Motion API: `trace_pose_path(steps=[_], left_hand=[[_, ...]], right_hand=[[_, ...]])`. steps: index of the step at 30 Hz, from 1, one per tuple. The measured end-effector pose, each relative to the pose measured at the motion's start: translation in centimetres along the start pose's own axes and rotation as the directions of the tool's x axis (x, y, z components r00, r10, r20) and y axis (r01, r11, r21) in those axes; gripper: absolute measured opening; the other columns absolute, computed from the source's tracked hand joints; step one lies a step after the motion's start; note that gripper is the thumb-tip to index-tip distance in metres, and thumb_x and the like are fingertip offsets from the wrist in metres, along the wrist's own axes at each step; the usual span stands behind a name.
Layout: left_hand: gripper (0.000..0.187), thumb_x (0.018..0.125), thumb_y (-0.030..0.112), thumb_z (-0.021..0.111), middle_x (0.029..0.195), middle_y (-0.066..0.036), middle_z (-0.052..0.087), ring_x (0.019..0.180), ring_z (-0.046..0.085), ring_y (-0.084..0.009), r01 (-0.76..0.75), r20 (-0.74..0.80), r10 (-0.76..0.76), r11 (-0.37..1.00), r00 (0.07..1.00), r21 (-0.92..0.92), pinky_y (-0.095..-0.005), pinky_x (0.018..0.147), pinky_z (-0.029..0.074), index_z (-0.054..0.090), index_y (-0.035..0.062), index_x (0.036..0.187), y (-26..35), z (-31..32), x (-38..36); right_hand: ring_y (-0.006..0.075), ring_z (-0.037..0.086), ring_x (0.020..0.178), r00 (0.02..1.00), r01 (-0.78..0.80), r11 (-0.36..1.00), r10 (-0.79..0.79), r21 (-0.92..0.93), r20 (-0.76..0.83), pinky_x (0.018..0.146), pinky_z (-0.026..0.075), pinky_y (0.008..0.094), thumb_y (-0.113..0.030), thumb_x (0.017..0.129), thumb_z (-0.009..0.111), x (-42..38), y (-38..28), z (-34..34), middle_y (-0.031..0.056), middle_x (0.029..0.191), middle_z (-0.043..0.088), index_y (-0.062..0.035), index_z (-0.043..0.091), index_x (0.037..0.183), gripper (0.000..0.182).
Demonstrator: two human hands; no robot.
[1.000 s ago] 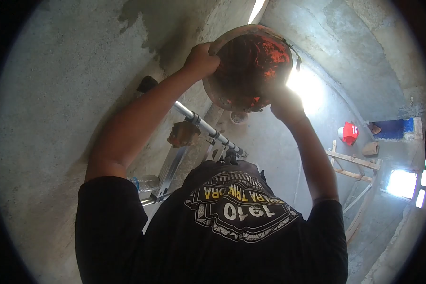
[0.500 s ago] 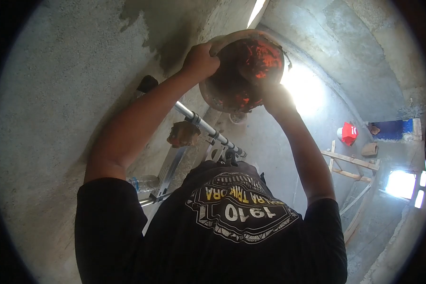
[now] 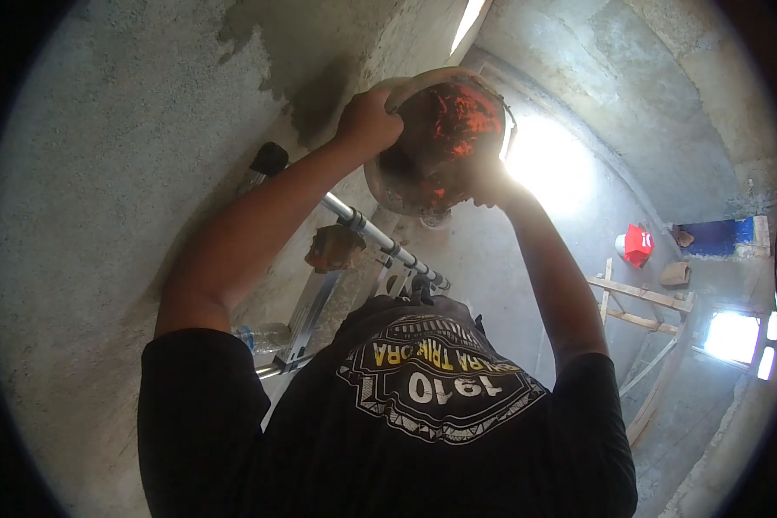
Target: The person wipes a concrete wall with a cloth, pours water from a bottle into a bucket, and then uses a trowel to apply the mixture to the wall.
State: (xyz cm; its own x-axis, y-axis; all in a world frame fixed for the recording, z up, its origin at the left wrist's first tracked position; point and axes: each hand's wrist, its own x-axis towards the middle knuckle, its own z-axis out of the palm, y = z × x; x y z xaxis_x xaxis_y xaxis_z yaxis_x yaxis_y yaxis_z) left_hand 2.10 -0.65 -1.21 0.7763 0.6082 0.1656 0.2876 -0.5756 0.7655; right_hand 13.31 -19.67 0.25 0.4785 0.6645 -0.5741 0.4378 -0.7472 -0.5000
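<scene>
A mortar-smeared bucket [image 3: 445, 129], dark with orange-red patches, is tilted in front of me at the top of the view. My left hand [image 3: 369, 123] is closed around its left rim. On the lower right side, my right hand [image 3: 485, 180] grips the bucket, its fingers partly lost in shadow and glare. A damp dark patch [image 3: 319, 91] marks the plastered wall [image 3: 121, 164] beside my left hand. Below the bucket runs a metal ladder rail [image 3: 380, 237].
A crusted container [image 3: 335, 249] and a clear plastic bottle [image 3: 268, 337] are by the ladder. To the right stand a wooden frame [image 3: 639, 293] and a red bag-like item [image 3: 637, 246]. Bright light comes in behind the bucket.
The bucket has moved slightly down and left and tipped further, so its opening looks narrower. Both hands have kept hold of it.
</scene>
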Motion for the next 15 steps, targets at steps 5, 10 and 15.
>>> trace_pose_path(steps=[5,10,15], left_hand=[[0.041,0.07,0.012,0.055,0.089,-0.026,0.066,0.087,0.066,-0.0375,-0.004,0.053,0.004,1.0,0.999,0.001,-0.0409,0.079,0.05,0.063,-0.0026,0.107,-0.1,-0.1,0.1],[0.04,0.072,0.01,0.056,0.095,-0.021,0.067,0.092,0.066,-0.035,0.003,0.083,-0.001,1.0,0.997,-0.026,-0.0404,0.082,0.05,0.064,0.0032,0.111,-0.6,-0.1,0.6],[0.03,0.08,0.016,0.063,0.093,-0.018,0.069,0.091,0.067,-0.0318,0.094,0.075,-0.094,0.996,0.993,0.011,-0.0389,0.081,0.051,0.066,0.0027,0.106,-0.2,-0.6,1.1]], right_hand=[[0.0259,0.067,0.074,0.986,0.164,0.908,-0.139,-0.385,0.091,0.068,0.053,0.0367,-0.023,0.09,0.052,1.6,0.7,-1.3,0.0164,0.082,0.067,-0.006,0.068,0.101,0.026],[0.0163,0.061,0.06,0.99,0.042,0.947,-0.083,0.318,0.115,0.055,0.049,0.031,-0.025,0.093,0.052,2.6,3.7,-0.9,0.0059,0.078,0.066,-0.0046,0.066,0.1,0.026],[0.0077,0.053,0.052,0.966,-0.042,0.805,-0.119,0.591,0.231,0.041,0.038,0.0223,-0.03,0.098,0.044,1.9,5.5,-0.2,0.0031,0.077,0.062,-0.0047,0.062,0.11,0.033]])
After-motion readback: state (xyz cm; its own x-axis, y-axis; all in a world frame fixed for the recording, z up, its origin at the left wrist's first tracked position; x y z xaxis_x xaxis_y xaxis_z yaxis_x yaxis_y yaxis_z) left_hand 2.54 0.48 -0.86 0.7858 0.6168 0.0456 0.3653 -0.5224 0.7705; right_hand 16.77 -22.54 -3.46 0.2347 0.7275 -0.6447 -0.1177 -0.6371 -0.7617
